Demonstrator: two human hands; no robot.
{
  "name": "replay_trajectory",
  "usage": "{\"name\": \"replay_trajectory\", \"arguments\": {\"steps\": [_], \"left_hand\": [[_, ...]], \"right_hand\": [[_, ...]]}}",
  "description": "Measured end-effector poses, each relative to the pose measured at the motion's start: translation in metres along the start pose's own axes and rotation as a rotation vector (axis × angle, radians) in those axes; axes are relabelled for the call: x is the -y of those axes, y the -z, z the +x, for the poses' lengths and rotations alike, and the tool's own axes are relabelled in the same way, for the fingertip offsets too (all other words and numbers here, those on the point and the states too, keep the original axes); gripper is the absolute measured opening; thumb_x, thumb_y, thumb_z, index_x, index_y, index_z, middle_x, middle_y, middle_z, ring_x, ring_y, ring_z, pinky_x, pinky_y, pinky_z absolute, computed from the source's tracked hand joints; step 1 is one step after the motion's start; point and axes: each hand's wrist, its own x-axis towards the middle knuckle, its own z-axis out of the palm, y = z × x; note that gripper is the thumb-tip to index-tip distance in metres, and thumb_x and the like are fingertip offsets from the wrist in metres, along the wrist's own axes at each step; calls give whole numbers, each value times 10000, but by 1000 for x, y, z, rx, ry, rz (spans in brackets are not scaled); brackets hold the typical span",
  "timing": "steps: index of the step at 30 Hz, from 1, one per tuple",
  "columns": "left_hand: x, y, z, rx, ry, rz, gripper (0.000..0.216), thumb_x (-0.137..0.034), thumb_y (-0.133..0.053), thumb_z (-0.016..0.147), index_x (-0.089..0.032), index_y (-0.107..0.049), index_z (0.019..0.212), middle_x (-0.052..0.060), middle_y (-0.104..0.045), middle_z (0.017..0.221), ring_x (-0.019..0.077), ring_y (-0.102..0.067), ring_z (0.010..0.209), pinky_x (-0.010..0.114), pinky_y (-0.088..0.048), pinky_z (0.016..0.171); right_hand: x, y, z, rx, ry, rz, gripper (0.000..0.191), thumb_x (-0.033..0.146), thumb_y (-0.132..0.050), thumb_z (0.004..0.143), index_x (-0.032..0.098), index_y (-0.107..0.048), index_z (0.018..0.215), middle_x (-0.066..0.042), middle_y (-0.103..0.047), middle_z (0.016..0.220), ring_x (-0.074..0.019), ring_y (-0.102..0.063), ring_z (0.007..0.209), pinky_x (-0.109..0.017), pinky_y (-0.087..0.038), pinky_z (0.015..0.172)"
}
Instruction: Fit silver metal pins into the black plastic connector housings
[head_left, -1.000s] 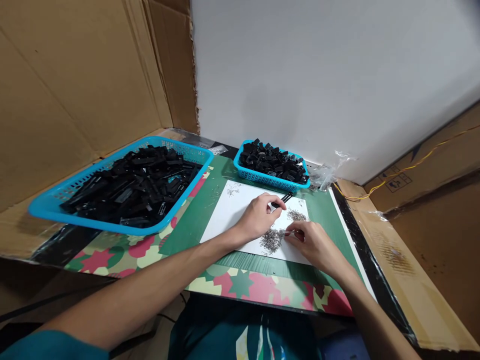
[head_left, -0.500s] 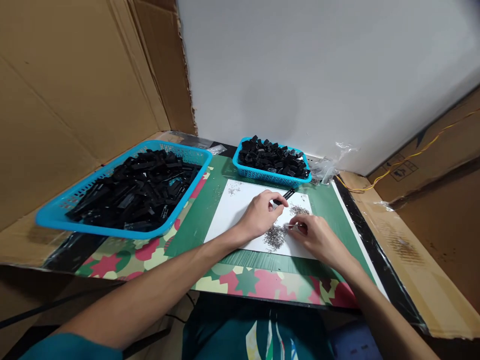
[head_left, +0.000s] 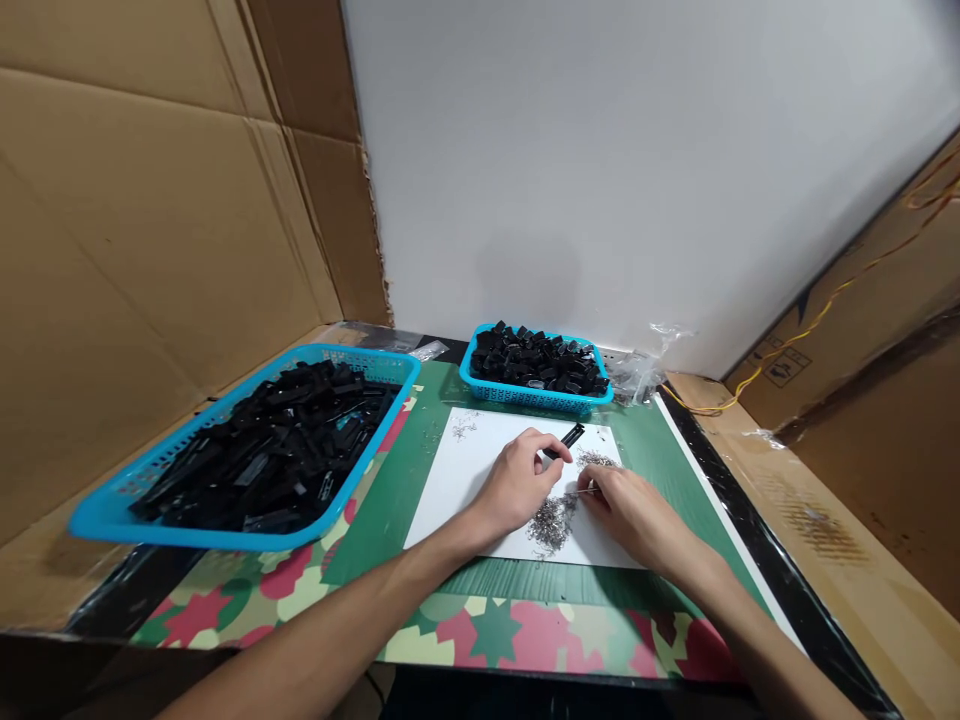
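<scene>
My left hand (head_left: 519,482) is closed around a long, narrow black plastic part (head_left: 574,436), whose far end sticks out beyond the fingers. To its right, my right hand (head_left: 628,508) pinches thin metal tweezers (head_left: 582,491) with the tips pointing left. Those tips are just above a pile of tiny metal pieces (head_left: 551,524), too small to make out singly. A second small pile of metal pieces (head_left: 598,459) lies behind my right hand. Both piles rest on a white sheet (head_left: 442,500), which has a few more bits scattered at its far left corner.
A large blue basket (head_left: 247,540) of long black parts stands on the left. At the back, a smaller blue basket (head_left: 525,393) holds shorter black pieces. Crumpled clear plastic (head_left: 637,380) lies beside it. Cardboard walls (head_left: 150,200) flank the green mat (head_left: 382,500).
The view has tilted upward, so everything sits lower in the picture. My hands keep nearly the same places over the sheet, still holding the black part and the tweezers.
</scene>
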Motion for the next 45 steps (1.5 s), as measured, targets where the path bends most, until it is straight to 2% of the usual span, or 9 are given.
{"name": "replay_trajectory", "arguments": {"steps": [6, 12, 19, 21, 24, 30, 34, 39, 45], "left_hand": [[-2, -1, -3, -14, -21, 23, 192, -154, -607, 886, -195, -785, 947, 47, -667, 995, 156, -576, 762, 291, -447, 731], [-4, -1, -3, -5, -19, 38, 181, -156, -616, 897, -195, -784, 951, 37, -663, 1003, 141, -560, 737, 289, -447, 734], [-3, -3, -2, 24, -21, 31, 186, -149, -615, 896, -198, -782, 961, 27, -651, 1029, 117, -530, 691, 286, -447, 737], [-3, -3, -2, 50, -21, 30, 197, -146, -609, 897, -198, -783, 971, 29, -647, 1036, 115, -527, 685, 287, -449, 736], [-1, -3, -1, 57, -24, 46, 214, -149, -596, 905, -198, -784, 994, 34, -642, 1043, 119, -529, 693, 292, -455, 741], [5, -3, 2, 31, -44, 73, 223, -138, -585, 902, -193, -772, 1009, 41, -645, 1051, 133, -574, 750, 296, -462, 768], [4, -3, 1, 54, -51, 83, 222, -139, -582, 915, -203, -769, 1016, 37, -645, 1054, 141, -589, 779, 297, -464, 783], [0, -3, -2, 69, -44, 104, 213, -146, -576, 929, -210, -764, 1007, 31, -652, 1063, 144, -594, 782, 297, -463, 790], [0, 0, -4, 79, -30, 108, 209, -182, -573, 949, -218, -762, 1029, 39, -654, 1072, 166, -610, 837, 304, -459, 805]], "right_hand": [[-4, -11, -7, -15, 130, -179, 239, 64, -412, 1003, 185, -603, 926, -101, -711, 912, -256, -655, 846, -329, -388, 722], [-8, -23, -13, -134, 236, -310, 241, -8, -413, 961, 190, -551, 962, -75, -672, 896, -244, -614, 803, -348, -387, 754], [-14, -14, -10, -368, 244, -133, 168, 107, -415, 1043, 208, -539, 993, -66, -655, 877, -238, -581, 779, -344, -387, 717], [-15, -7, -9, -345, 204, 8, 128, 183, -453, 1061, 212, -567, 1010, -71, -677, 922, -236, -594, 804, -339, -411, 725], [-17, 1, -6, -196, 162, 180, 115, 247, -530, 1045, 217, -639, 1023, -54, -702, 921, -225, -616, 810, -329, -432, 724], [-26, 1, 1, -99, 141, 273, 91, 180, -678, 943, 217, -760, 932, -42, -727, 880, -216, -638, 781, -319, -438, 706], [-26, -8, 3, -113, 207, 169, 139, 132, -642, 972, 214, -749, 937, -43, -718, 884, -228, -656, 842, -331, -441, 742], [-22, -17, 3, -183, 332, -180, 120, 96, -575, 1012, 180, -656, 982, -63, -674, 929, -249, -617, 887, -368, -413, 780], [-17, -6, 8, -263, 412, -268, 105, 96, -554, 1038, 190, -581, 996, -41, -645, 942, -226, -569, 841, -354, -372, 750]]}}
